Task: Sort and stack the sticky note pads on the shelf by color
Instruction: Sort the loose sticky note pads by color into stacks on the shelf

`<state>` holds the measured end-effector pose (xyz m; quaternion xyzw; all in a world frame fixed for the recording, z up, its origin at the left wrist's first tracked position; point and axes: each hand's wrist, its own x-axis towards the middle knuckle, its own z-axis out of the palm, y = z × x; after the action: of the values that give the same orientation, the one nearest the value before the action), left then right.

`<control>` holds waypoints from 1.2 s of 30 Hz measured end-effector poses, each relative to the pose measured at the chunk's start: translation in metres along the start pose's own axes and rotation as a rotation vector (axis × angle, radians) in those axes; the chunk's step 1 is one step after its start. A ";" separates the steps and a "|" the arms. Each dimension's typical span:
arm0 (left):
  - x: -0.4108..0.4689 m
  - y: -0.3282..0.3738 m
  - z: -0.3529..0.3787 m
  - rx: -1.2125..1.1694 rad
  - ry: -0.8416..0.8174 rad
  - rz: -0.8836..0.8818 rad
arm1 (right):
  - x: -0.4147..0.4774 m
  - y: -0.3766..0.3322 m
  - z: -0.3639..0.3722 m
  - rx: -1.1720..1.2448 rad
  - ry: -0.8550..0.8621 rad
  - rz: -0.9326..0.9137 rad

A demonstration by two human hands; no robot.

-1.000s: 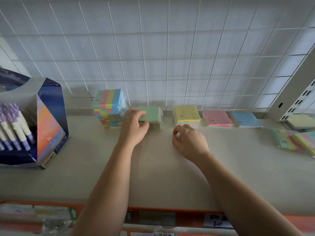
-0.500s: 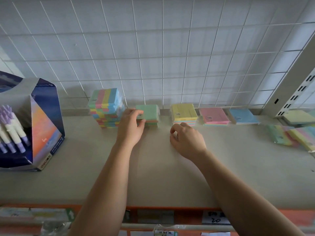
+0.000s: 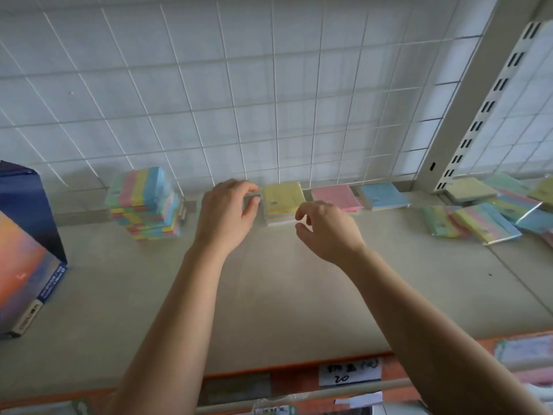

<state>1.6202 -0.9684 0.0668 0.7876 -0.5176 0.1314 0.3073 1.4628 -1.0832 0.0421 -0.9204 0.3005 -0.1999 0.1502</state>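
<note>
The fingers point(image 3: 241, 187) and thumb of the left hand point(image 3: 226, 214) are curled together on the near edge of a pale greenish sticky note pad point(image 3: 250, 199). The pad sits at the back of the beige shelf point(image 3: 269, 295), close to the white wire grid point(image 3: 239, 100). The hand covers nearly all of it, and the sliver that shows is blurred. The right hand point(image 3: 327, 232) hovers just beside, its fingers loosely curled with thumb and forefinger apart, holding nothing. Behind it a square yellow-topped pad stack point(image 3: 282, 199) with pastel layers beneath, a pink pad point(image 3: 336, 196) and a blue pad point(image 3: 384, 195) lie in a row along the grid. Left of the left hand stands a taller stack of rainbow-striped pads point(image 3: 145, 202). At the far right, loose wrapped pads point(image 3: 478, 221) overlap in a heap cut off by the frame edge, as is the blue and orange display box point(image 3: 27, 259) at the left.
</note>
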 end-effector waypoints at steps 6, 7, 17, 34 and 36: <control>0.012 0.054 0.031 -0.067 -0.066 0.086 | -0.011 0.047 -0.028 -0.018 0.046 0.083; 0.014 0.064 0.037 -0.080 -0.075 0.092 | -0.014 0.055 -0.033 -0.019 0.052 0.099; 0.020 0.158 0.093 -0.157 -0.177 0.169 | -0.042 0.136 -0.094 -0.046 0.095 0.212; 0.019 0.255 0.156 -0.166 -0.309 0.119 | -0.071 0.261 -0.145 -0.049 -0.029 0.307; 0.017 0.259 0.160 -0.163 -0.307 0.102 | -0.071 0.266 -0.146 -0.048 -0.058 0.282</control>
<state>1.3776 -1.1513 0.0411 0.7436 -0.6066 -0.0175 0.2805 1.2127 -1.2683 0.0447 -0.8777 0.4271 -0.1429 0.1636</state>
